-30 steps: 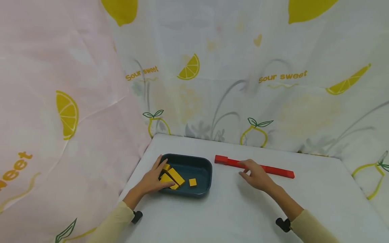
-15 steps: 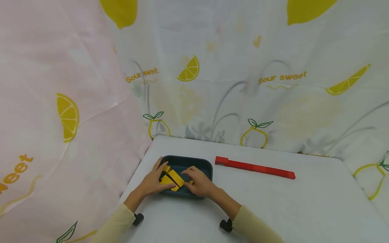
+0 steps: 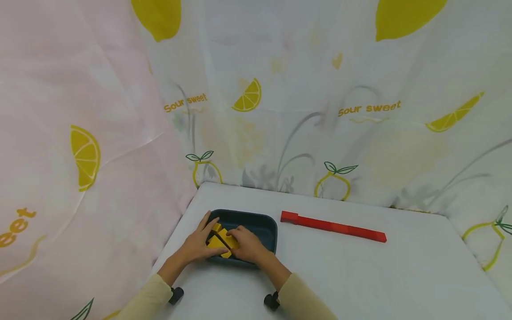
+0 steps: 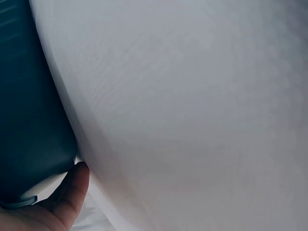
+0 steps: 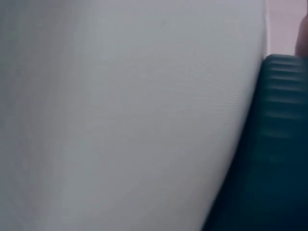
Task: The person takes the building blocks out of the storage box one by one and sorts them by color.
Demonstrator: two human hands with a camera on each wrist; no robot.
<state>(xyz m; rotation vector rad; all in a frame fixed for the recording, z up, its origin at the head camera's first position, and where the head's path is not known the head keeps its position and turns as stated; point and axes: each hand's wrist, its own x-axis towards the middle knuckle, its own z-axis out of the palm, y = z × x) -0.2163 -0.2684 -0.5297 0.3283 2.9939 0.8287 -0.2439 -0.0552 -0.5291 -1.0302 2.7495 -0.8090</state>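
Note:
A dark blue-green tray (image 3: 269,222) stands at the left part of the table with several yellow blocks (image 3: 216,244) in its left half. My left hand (image 3: 195,246) holds the tray's left end, its fingers at the rim and its thumb reaching over the blocks. In the left wrist view a finger (image 4: 72,197) touches the outside of the tray (image 4: 33,106). Inside the tray my right hand (image 3: 249,246) pinches a long yellow block (image 3: 229,238), fingers at its far end and thumb near its close end. A small yellow cube is hidden under this hand.
To the right of the tray a long row of red blocks (image 3: 332,226) lies on the white table (image 3: 352,275), with a taller block at its left end. A lemon-print cloth (image 3: 296,89) hangs behind the table and along the left side.
My right hand has moved left from the red row into the tray and now pinches the long yellow block. The left hand has stayed at the tray's left end.

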